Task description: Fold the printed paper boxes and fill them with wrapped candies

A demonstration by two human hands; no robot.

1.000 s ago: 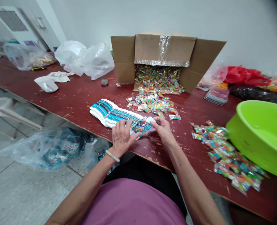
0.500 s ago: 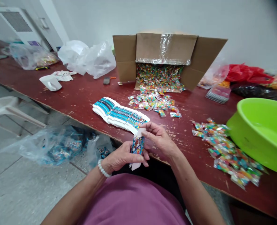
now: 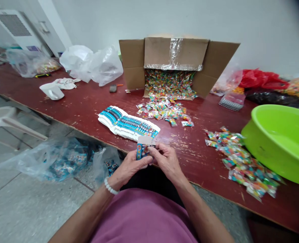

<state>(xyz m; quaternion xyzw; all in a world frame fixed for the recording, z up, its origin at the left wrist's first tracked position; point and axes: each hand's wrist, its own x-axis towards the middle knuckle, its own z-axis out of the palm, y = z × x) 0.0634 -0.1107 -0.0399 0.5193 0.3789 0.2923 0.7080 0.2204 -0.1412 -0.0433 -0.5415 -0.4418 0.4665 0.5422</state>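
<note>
Between my two hands, at the table's front edge, is a small blue printed carton (image 3: 139, 152) with a white flap standing up. My left hand (image 3: 133, 164) grips the carton from the left, thumb along its near side. My right hand (image 3: 166, 158) pinches its right side, and the fingers cover part of the print. Just beyond lies a fanned row of flat blue-and-white cartons (image 3: 127, 123). Behind that row, small candy packets (image 3: 162, 109) lie loose before an open cardboard box (image 3: 176, 54) full of the same packets.
At the right stands a green basin (image 3: 273, 145), with a pile of candy packets (image 3: 243, 162) beside it. A white mug (image 3: 51, 91) lies at the left, near plastic bags (image 3: 102, 65). Below the table edge are bags of blue packs (image 3: 68, 162) and a white stool (image 3: 7, 118).
The carton has turned from upright to more sideways, its white flap now facing up. My right hand has moved down from the top flap to the carton's right side.
</note>
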